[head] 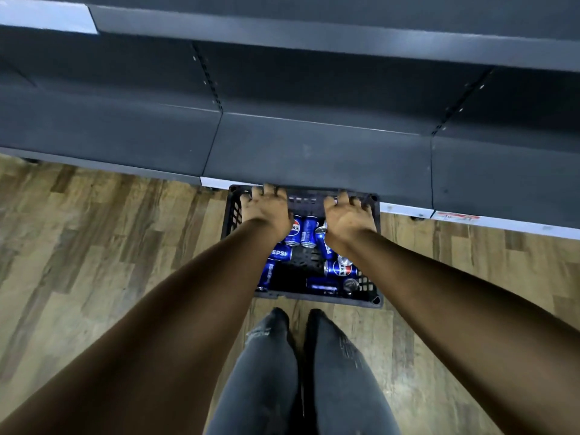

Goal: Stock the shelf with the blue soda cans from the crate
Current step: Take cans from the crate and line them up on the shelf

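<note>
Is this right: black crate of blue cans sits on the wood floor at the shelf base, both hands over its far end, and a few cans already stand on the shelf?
Not quite. The head view shows no cans on the shelf. Every blue can lies in the black crate on the wood floor, with the left hand and right hand over its far end.

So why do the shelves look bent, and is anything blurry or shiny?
Head view: the wide lens bows the shelf edges; the cans in the crate are fairly sharp, with slight glare on their tops; floor edges and lower arms look soft.
</note>
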